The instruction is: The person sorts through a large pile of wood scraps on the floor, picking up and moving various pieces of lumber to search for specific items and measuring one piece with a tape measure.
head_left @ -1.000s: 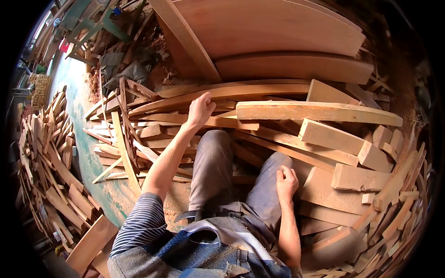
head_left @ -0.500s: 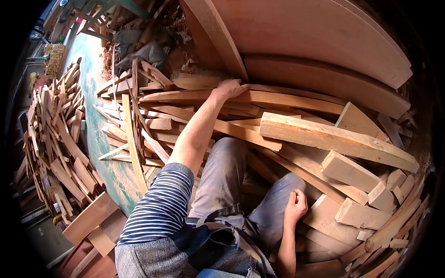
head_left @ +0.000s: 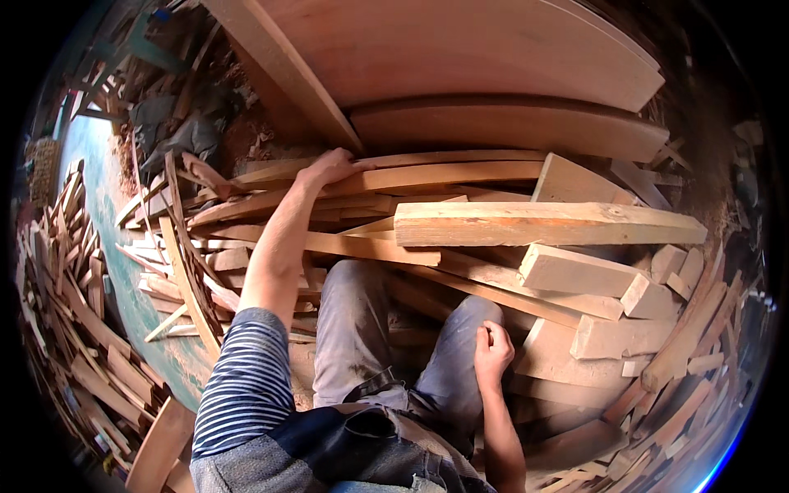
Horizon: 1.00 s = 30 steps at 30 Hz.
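My left arm is stretched forward over the wood pile. My left hand [head_left: 331, 168] is closed over the upper edge of a long curved board [head_left: 444, 174], close to the foot of a leaning plank [head_left: 283, 62]. Some of its fingers are hidden behind the edge. My right hand [head_left: 494, 352] is curled by my right knee, and whatever its fingers may hold is hidden. Between my knees and the curved board lies a thick squared beam [head_left: 542, 224], across other pieces. A flatter board [head_left: 370, 247] passes under my left forearm.
Large flat panels [head_left: 460, 49] stand at the far side. Short wooden blocks [head_left: 583, 271] are stacked to the right. Thin offcuts [head_left: 74, 271] form a heap at the far left, beside a green floor strip [head_left: 123, 246]. Grey sheeting [head_left: 189, 141] lies at the back left.
The whole view has swung to the right, so everything sits further left in the picture. My left hand stays on the curved board and my right hand stays by the knee.
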Each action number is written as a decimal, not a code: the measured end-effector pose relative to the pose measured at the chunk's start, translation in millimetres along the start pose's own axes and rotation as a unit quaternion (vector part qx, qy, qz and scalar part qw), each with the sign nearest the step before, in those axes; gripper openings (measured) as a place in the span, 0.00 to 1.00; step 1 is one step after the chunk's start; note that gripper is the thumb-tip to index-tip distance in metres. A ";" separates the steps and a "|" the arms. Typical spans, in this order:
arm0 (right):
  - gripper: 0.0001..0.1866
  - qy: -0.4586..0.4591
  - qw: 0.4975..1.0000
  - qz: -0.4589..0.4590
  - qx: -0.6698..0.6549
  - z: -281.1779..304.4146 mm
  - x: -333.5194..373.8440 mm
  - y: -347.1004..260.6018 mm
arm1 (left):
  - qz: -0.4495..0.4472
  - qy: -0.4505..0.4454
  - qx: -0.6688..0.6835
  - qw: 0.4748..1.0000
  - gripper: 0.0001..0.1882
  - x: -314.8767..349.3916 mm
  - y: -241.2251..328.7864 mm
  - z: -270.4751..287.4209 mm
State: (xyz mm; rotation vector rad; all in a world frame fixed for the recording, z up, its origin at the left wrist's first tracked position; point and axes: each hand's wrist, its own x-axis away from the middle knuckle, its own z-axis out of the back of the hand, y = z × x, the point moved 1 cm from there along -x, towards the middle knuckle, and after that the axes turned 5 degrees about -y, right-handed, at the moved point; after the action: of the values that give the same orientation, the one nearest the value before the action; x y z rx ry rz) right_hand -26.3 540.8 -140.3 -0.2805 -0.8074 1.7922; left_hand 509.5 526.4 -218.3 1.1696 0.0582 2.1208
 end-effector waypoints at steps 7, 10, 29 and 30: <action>0.08 0.007 1.000 0.014 0.010 -2.4 2.6 -1.7 | -0.104 0.131 -0.146 0.975 0.36 62.9 18.0 32.6; 0.08 0.017 1.000 0.011 0.004 -1.8 2.8 1.5 | -0.107 0.145 -0.151 0.972 0.36 98.0 41.2 45.3; 0.09 0.039 0.997 0.020 -0.059 -0.5 16.6 20.9 | -0.067 0.035 -0.305 0.949 0.23 251.3 203.7 155.6; 0.08 0.038 0.997 0.021 -0.062 2.1 15.4 22.0 | -0.086 0.012 -0.284 0.955 0.21 247.3 208.9 165.4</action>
State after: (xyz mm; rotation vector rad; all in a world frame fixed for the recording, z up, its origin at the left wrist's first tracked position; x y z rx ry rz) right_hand -49.6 550.2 -150.0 -0.4467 -0.8662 1.7620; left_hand 433.4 470.5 132.8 0.7622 -0.3995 1.8212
